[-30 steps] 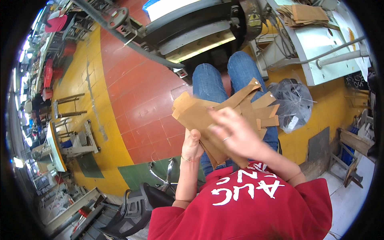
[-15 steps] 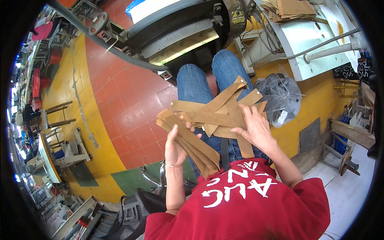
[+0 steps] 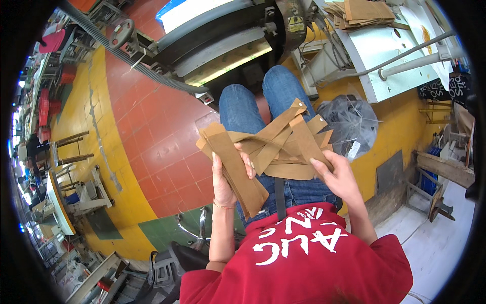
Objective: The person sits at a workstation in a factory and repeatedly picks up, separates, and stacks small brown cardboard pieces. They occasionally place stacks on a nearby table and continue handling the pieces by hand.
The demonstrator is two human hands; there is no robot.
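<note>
My left hand (image 3: 223, 183) is closed round a slanting stack of flat brown strips (image 3: 226, 156), with the thumb on the near side and the fingertips showing at its right edge. My right hand (image 3: 341, 177) pinches the lower end of a single brown strip (image 3: 310, 142), thumb on top and the other fingers partly hidden beneath. Across my lap lies a loose, crossed pile of similar brown strips (image 3: 272, 143), some bearing small white marks at their ends. One strip bows from the stack toward the pile.
A dark machine with a pale plate (image 3: 228, 58) stands beyond my knees. At the right are a pale green table (image 3: 392, 71) with brown pieces (image 3: 369, 11) on it and a clear plastic bag (image 3: 349, 124) on the floor. A black chair (image 3: 185, 256) is at lower left.
My right hand has gone from lying over the pile to pinching one strip, now raised at an angle. The stack in my left hand has turned more upright and its strips sit closer together.
</note>
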